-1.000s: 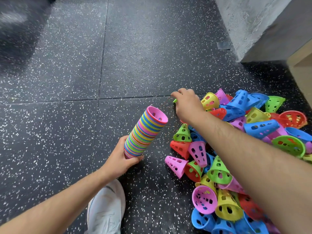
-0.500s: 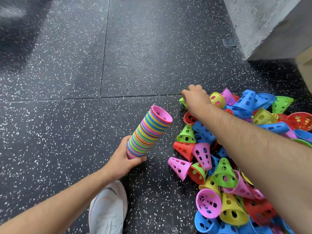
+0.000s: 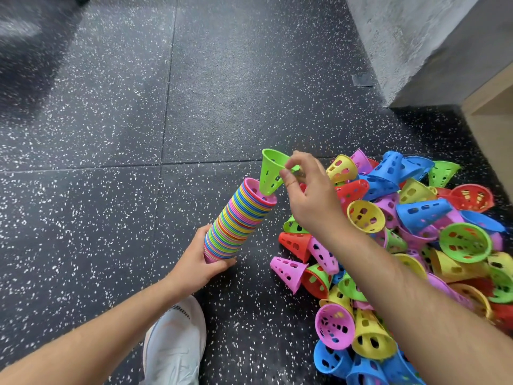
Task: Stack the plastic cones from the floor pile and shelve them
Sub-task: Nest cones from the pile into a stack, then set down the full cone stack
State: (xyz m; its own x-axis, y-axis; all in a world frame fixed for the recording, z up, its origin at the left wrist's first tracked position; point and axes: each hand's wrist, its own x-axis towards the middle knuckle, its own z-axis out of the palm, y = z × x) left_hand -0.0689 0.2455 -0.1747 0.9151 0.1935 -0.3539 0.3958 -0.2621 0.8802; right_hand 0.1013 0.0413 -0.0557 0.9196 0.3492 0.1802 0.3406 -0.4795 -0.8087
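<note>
A white shoe (image 3: 175, 343) stands on the floor (image 3: 111, 134), just below the left hand (image 3: 200, 262). The left hand curls round the bottom end of the stack of cones (image 3: 238, 220), thumb on one side and fingers on the other. The stack has many colours. It leans up and away from the left hand, toward the right hand (image 3: 311, 195). Its open end is at the top, and the top cone is pink.

The right hand is up and to the right of the left hand. Its thumb and first fingers pinch the rim of a green cone (image 3: 270, 173). The green cone has holes in its side. Its wide end points up. Its small end sits just inside the open top of the stack.

The pile of cones (image 3: 416, 245) lies on the floor, under the right arm and to the right of the right hand. The cones are pink, red, yellow, blue and green. They lie tipped every which way, many on top of each other.

The floor is black with little white specks. Far past the right hand stands a grey wall (image 3: 402, 45). Next to the wall, at the right edge, is a bit of light wood (image 3: 494, 112).
</note>
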